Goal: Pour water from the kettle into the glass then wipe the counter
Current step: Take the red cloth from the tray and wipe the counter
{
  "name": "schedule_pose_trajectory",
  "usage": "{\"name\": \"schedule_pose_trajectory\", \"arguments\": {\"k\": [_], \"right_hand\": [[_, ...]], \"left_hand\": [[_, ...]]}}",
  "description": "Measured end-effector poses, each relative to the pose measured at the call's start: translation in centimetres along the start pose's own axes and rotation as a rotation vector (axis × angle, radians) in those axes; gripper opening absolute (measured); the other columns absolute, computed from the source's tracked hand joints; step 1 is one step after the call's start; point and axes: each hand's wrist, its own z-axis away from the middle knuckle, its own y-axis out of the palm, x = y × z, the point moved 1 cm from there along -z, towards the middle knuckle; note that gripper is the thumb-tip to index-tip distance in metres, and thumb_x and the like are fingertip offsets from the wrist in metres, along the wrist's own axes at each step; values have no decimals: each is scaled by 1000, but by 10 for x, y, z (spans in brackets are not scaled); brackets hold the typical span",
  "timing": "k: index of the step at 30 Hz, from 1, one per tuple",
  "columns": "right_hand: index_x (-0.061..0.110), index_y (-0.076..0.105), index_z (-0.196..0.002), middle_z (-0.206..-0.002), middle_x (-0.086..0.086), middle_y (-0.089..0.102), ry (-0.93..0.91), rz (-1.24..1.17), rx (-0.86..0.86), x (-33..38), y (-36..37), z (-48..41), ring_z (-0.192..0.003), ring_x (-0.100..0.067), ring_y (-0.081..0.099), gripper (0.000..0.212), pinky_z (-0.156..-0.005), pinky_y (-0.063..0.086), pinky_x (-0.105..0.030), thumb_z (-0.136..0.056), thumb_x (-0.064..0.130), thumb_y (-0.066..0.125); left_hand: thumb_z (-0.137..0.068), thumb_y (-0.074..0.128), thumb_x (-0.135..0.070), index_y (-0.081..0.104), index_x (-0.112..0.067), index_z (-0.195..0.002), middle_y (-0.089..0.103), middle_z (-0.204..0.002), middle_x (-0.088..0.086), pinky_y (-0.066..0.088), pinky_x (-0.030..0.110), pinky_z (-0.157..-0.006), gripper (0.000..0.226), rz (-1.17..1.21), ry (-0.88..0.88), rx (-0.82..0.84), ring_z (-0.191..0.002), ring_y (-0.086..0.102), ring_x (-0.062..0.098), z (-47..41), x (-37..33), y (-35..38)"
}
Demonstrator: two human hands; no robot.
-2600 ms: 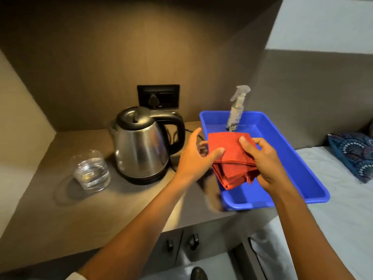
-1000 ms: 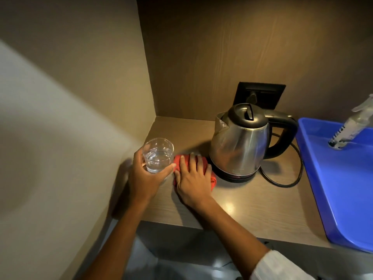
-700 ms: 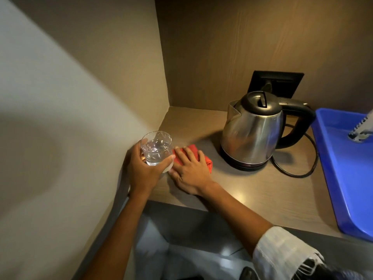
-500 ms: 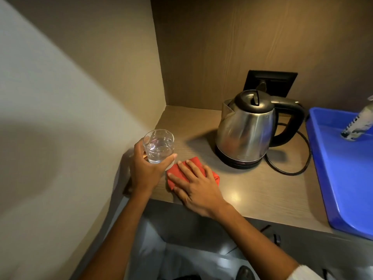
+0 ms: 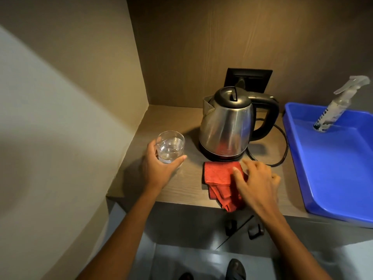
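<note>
Person, head-camera view, lower frame.

Left hand (image 5: 159, 170): bare; no ring, watch or band visible. Thumb and fingers seen from the back.

Right hand (image 5: 255, 182): bare; no ring, watch or band visible. Fingertips slightly blurred.

Left forearm (image 5: 121, 229): bare from wrist to the frame's bottom edge; no sleeve in view.

Right forearm (image 5: 288, 237): bare from wrist to the frame's bottom edge; no sleeve in view.

Footwear: two dark shoe toes at bottom centre, the right one (image 5: 235, 268) rounded with a dull sheen, the left one (image 5: 185, 276) mostly cut off by the frame. Material cannot be told.
</note>
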Motion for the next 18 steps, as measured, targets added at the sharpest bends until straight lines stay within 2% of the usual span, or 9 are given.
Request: {"name": "schedule_pose_trajectory", "arguments": {"k": [2,5,7,10,12,14,15,16,18], "right_hand": [[23,67,-108,-121,-8,55,123,151,61,-5,-3,-4,-118,-25,42,48,-97,27,-45,-91,61,43],[28,65,-107,-117,-4,53,155,115,125,-2,3,-5,-116,-23,43,45,-97,29,-44,-85,64,53],[29,55,-93,-106,-3,60,223,-116,145,3,2,-8,-106,-25,56,31,-94,40,-44,-80,54,65],[21,46,-85,-81,-10,71,398,-560,215,11,0,-10,-73,-32,70,31,-74,56,-54,-72,29,74],[19,48,-84,-81,-13,71,429,-684,198,15,-4,-11,-74,-32,69,32,-72,58,-50,-67,22,74],[19,48,-82,-78,-8,68,428,-833,186,14,-12,-13,-68,-25,65,32,-61,52,-40,-65,17,75],[19,48,-81,-74,-3,65,419,-928,183,13,-17,-14,-64,-20,61,31,-53,48,-34,-66,14,74],[20,48,-80,-70,2,62,411,-1029,176,10,-24,-15,-62,-15,58,29,-48,45,-28,-65,11,71],[20,49,-79,-72,5,58,388,-1220,166,2,-39,-16,-64,-13,55,26,-49,43,-27,-61,10,66]], "left_hand": [[-47,80,-69,43,-26,-134,58,-131,2,57,47,-91,104,-20,-28,15,-117,58,22,-3,0,3],[-44,77,-74,40,-31,-134,57,-134,1,57,46,-91,107,-28,-60,35,-118,57,20,-10,0,4],[-44,77,-75,39,-32,-135,57,-134,1,57,46,-92,108,-38,-80,36,-118,57,21,-11,2,4],[-51,86,-61,37,-29,-140,53,-139,4,55,49,-96,107,-47,-109,48,-123,53,24,-11,1,4],[-59,88,-51,30,-26,-147,44,-149,7,47,51,-104,108,-68,-98,-26,-134,44,27,-5,-7,3],[-69,83,-46,28,-18,-150,40,-151,9,43,50,-108,102,-62,51,-198,-137,40,27,9,-23,0],[-74,78,-44,31,-17,-150,42,-149,7,46,43,-105,93,-8,150,-247,-133,44,24,20,-34,-1],[-78,74,-42,33,-18,-148,46,-146,3,49,34,-101,85,71,216,-234,-128,49,19,31,-47,2],[-79,70,-46,36,-28,-147,52,-140,-1,51,25,-93,78,214,203,-63,-119,56,10,50,-72,14]]}}
